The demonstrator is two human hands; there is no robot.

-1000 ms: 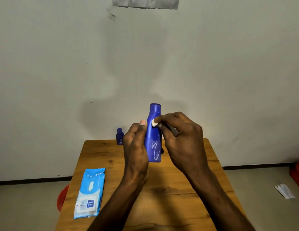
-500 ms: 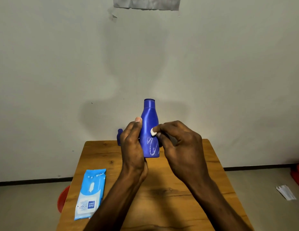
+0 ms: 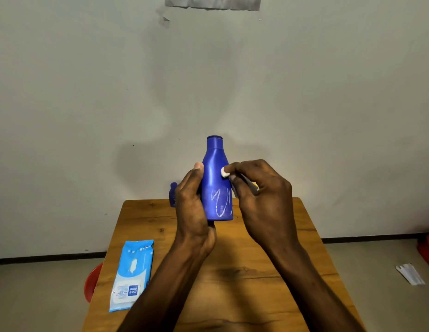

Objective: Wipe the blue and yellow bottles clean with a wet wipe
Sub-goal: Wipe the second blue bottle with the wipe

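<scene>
While the fingers are the starting point, each line below is moving outward from them.

Right fingertips: thumb and forefinger (image 3: pixel 235 169) are pinching a small white wad (image 3: pixel 224 172) and pressing it against the upper right side of the blue bottle (image 3: pixel 217 178).
Right fingers: the remaining ones are curling inward behind the wad; something thin, pale and yellow-tipped is showing between them, too hidden to name.
Right hand (image 3: pixel 261 197): it is sitting just to the right of the bottle, knuckles facing the camera, forearm running down to the lower right corner.
Left fingers: they are wrapping round the bottle's left side and back, with the thumb (image 3: pixel 198 167) lying straight up along the left edge.
Left hand (image 3: pixel 191 212): it is gripping the bottle by its lower half and holding it upright above the table, palm turned toward the bottle.
Blue bottle: it is standing upright in the air between the two hands, cap on top, with white scribble marks showing on its lower front.
Small blue bottle (image 3: pixel 173 194): it is standing on the far edge of the table, partly hidden behind the left hand.
Wipes pack (image 3: pixel 132 274): it is lying flat near the table's left edge, well apart from the hands.
Table (image 3: pixel 292 236): its wooden top is sitting against a pale wall.
Floor: a red tub (image 3: pixel 92 281) is peeking out beside the table's left edge, and a white scrap (image 3: pixel 409 273) is lying at the right.
</scene>
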